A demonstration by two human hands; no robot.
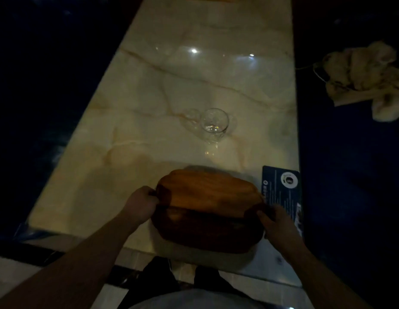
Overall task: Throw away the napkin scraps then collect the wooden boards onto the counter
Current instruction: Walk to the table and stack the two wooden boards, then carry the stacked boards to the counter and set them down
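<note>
A dim room and a pale, veined marble table (149, 97) set the scene, the near end of the table being where a stack of wooden boards (208, 208) is held. The boards, seemingly two rounded slabs one atop the other, are clasped at their opposite edges: the left hand (141, 202) is closed on the left rim and the right hand (273, 219) on the right rim, so the load sits squarely between the two grips, partly overhanging the table's near edge. A slip of the upper slab off the lower could be caused by any tilt, since only the rims are pinched. A clear glass (214, 123), standing just beyond the boards, could be struck if the stack is pushed forward. A dark printed card (283, 192) lies just beside the right hand, and crumpled napkin scraps (363, 72) are seen well apart at the far right.
</note>
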